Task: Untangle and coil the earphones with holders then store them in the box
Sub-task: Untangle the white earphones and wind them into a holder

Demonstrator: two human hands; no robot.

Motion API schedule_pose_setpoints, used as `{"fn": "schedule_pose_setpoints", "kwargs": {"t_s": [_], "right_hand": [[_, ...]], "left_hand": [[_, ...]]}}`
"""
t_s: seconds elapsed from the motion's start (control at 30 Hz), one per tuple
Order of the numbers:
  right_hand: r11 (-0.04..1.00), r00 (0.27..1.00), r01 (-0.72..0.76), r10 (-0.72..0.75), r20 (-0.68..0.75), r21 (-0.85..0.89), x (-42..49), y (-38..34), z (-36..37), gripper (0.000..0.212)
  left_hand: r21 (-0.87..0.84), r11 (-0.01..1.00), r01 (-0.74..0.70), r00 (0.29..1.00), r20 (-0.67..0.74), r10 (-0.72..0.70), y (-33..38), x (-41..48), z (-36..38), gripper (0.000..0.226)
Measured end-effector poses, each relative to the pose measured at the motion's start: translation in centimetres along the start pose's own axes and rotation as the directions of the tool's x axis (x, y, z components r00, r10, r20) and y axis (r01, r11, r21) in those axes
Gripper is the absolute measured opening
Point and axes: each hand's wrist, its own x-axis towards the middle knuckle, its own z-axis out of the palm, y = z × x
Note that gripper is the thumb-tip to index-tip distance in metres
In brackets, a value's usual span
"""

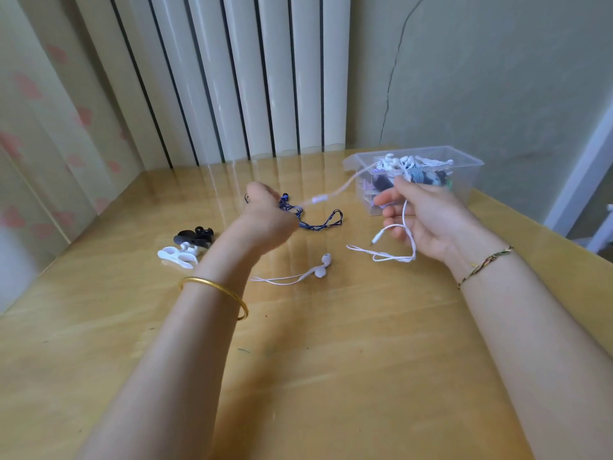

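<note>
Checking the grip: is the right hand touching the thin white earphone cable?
Touching. The head view shows the thin white earphone cable running across the right hand's curled fingers.

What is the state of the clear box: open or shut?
Open: no lid covers the clear box; a white earphone cable runs out over its rim.

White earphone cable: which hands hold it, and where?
Left hand grips the white earphone cable beside its inline remote; right hand holds loops near the plug.
</note>
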Motion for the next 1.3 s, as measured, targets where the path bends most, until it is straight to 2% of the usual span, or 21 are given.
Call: {"fn": "schedule_pose_setpoints", "kwargs": {"t_s": [0.1,0.17,0.23,0.27,0.37,0.43,0.5,0.57,0.63,0.73,0.8,0.9,0.97,1.03,1.1,1.17,1.3], "right_hand": [[0.989,0.990,-0.081,0.066,0.125,0.120,-0.6,-0.5,0.3,0.039],[0.975,0.981,-0.109,0.074,0.178,0.195,-0.8,-0.9,0.5,0.038],[0.958,0.972,-0.124,0.064,0.225,0.261,-1.0,-1.2,0.7,0.038],[0.948,0.969,-0.127,0.056,0.241,0.290,-1.1,-1.3,0.8,0.038],[0.918,0.966,-0.121,0.021,0.258,0.378,-1.3,-1.5,1.0,0.037],[0.901,0.958,-0.131,0.007,0.288,0.414,-1.2,-1.4,1.0,0.036],[0.911,0.953,-0.116,-0.011,0.304,0.395,-1.2,-1.1,1.0,0.037],[0.928,0.970,-0.081,-0.010,0.241,0.364,-0.9,-0.9,0.9,0.039],[0.939,0.990,-0.077,0.033,0.134,0.334,-0.5,-0.7,0.6,0.041],[0.842,0.989,-0.149,0.134,0.066,0.519,0.0,-0.2,0.3,0.041],[0.829,0.984,-0.161,0.174,0.028,0.535,0.2,0.2,0.4,0.042],[0.922,0.985,-0.144,0.169,-0.039,0.361,0.5,0.7,0.5,0.043],[0.984,0.989,-0.104,0.118,-0.088,0.147,0.6,1.0,0.4,0.043],[0.989,0.994,-0.059,0.045,-0.100,-0.138,0.7,1.4,0.2,0.041],[0.888,0.997,-0.005,-0.031,-0.071,-0.459,0.6,1.6,-0.2,0.039],[0.718,0.993,0.036,-0.102,-0.053,-0.695,0.5,1.5,-0.7,0.036],[0.437,0.985,-0.031,-0.138,-0.101,-0.899,0.4,1.5,-1.3,0.037]], "left_hand": [[0.134,0.971,-0.201,0.979,0.049,0.196,0.1,-0.1,0.1,0.039],[0.104,0.908,-0.406,0.914,0.071,0.400,1.1,-0.7,-0.1,0.032],[0.012,0.855,-0.518,0.848,0.132,0.512,2.0,-1.4,0.4,0.019],[-0.024,0.856,-0.516,0.842,0.169,0.512,2.3,-1.7,0.8,0.019],[-0.077,0.912,-0.402,0.876,0.258,0.408,2.0,-1.9,2.0,0.041],[-0.152,0.921,-0.359,0.850,0.354,0.390,1.7,-1.9,2.5,0.034],[-0.186,0.915,-0.357,0.830,0.385,0.402,1.5,-1.8,2.7,0.014],[-0.176,0.919,-0.352,0.861,0.324,0.392,1.4,-1.5,2.5,0.004],[-0.175,0.935,-0.308,0.914,0.220,0.341,1.1,-1.1,2.0,0.010],[-0.276,0.946,-0.172,0.982,0.025,0.186,0.5,-0.3,1.1,0.015],[-0.357,0.924,-0.135,0.989,-0.102,0.105,0.1,0.3,0.9,0.016],[-0.424,0.890,-0.165,0.969,-0.240,0.065,-0.1,0.8,1.0,0.013],[-0.439,0.875,-0.203,0.950,-0.303,0.069,-0.2,1.0,0.9,0.011],[-0.474,0.846,-0.245,0.931,-0.359,0.068,-0.1,1.2,0.6,0.017],[-0.556,0.792,-0.253,0.922,-0.387,0.023,-0.1,1.4,-0.1,0.020],[-0.654,0.712,-0.256,0.919,-0.394,-0.032,-0.2,1.5,-1.0,0.016],[-0.765,0.588,-0.262,0.909,-0.401,-0.117,-0.4,1.3,-1.9,0.009]]}}
